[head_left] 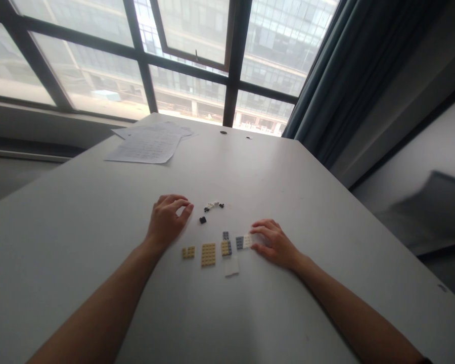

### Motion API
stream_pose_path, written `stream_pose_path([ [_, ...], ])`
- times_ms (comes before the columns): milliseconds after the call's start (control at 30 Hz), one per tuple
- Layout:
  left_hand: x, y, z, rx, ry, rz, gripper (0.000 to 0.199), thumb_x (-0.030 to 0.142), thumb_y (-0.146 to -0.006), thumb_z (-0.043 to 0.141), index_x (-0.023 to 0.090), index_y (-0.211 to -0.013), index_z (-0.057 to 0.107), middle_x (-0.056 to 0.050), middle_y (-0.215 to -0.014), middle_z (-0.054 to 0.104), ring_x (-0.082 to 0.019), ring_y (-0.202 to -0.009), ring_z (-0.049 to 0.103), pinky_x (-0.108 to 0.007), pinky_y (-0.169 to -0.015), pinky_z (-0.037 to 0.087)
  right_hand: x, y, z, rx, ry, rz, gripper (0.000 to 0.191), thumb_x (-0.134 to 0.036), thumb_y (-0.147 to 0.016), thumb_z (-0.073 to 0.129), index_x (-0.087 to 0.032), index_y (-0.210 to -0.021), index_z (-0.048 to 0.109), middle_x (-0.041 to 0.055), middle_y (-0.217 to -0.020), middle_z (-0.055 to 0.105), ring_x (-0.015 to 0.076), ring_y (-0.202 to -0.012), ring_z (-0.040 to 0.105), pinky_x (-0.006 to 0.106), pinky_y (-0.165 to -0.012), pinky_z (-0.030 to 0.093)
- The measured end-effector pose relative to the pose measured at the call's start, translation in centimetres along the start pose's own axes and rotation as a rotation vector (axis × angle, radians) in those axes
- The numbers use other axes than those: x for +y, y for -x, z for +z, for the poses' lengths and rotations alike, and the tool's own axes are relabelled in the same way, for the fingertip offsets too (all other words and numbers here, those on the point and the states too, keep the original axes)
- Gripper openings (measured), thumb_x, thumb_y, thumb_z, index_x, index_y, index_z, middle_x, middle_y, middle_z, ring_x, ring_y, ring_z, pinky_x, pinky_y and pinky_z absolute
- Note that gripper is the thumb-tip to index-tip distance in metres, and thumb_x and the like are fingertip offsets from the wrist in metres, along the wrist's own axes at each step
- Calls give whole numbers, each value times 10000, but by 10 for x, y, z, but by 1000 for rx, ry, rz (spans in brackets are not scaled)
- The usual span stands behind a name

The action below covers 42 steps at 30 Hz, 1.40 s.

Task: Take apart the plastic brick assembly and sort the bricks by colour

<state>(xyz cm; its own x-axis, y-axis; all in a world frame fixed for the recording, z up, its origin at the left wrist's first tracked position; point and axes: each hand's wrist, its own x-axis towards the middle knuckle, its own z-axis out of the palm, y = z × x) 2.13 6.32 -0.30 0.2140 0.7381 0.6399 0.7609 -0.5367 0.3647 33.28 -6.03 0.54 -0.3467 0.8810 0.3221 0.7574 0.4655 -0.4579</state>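
My left hand (169, 217) is on the table's left side, its thumb and index finger curled until the tips meet. Whatever may be between those tips cannot be made out. My right hand (275, 242) has its thumb and fingertips around the right end of a white building-brick plate (247, 241). Against that plate lies a dark grey plate (239, 243). Further left are a tan plate with a grey edge (225, 247), a small grey piece (225, 235), a larger tan plate (208, 255) and small tan pieces (188, 252). A black piece (202, 220) lies near my left hand.
Small white and black pieces (213, 206) lie beyond the plates. A flat white piece (231, 266) is nearer me. Printed papers (147, 146) rest at the white table's (288, 313) far left, below the window. A dark curtain (326, 91) hangs at the right.
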Motion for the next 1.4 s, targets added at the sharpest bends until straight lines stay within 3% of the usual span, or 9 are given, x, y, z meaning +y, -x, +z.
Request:
stream_pose_path([
  [300,1,0,-1,-30,18,-10,257,384,-859,499,209,-806,680,-50,-956,678,-226,-947,561,-391,-922,421,6,0,3,107,-27,10,238,-285,-846,617,-228,-1077,616,86,-1133,615,241,-1078,529,452,-954,419],
  [533,7,3,-4,-286,88,98,221,406,-815,566,229,-868,688,-45,-1037,667,-236,-1030,535,-393,-938,394,5,-1,4,127,-41,8,226,-261,-844,614,-221,-1066,619,80,-1115,622,235,-1059,535,442,-951,428],
  [700,10,3,-5,-388,43,127,211,420,-766,612,253,-846,712,-47,-1067,668,-274,-1074,523,-434,-947,371,4,-1,4,127,-35,16,228,-250,-840,617,-226,-1067,623,77,-1113,624,233,-1055,537,437,-950,427],
  [1200,5,3,2,-456,79,128,250,347,-826,515,322,-948,731,-24,-1117,661,-267,-1102,512,-452,-961,372,4,-1,5,122,-24,21,204,-252,-838,616,-231,-1041,632,74,-1095,632,230,-1052,544,434,-947,428],
  [1400,8,3,-1,-436,67,96,302,326,-798,522,278,-1041,696,-43,-1178,638,-285,-1153,482,-468,-981,353,3,-1,4,117,-20,23,201,-258,-840,605,-228,-1036,635,75,-1091,633,228,-1047,547,432,-943,431],
])
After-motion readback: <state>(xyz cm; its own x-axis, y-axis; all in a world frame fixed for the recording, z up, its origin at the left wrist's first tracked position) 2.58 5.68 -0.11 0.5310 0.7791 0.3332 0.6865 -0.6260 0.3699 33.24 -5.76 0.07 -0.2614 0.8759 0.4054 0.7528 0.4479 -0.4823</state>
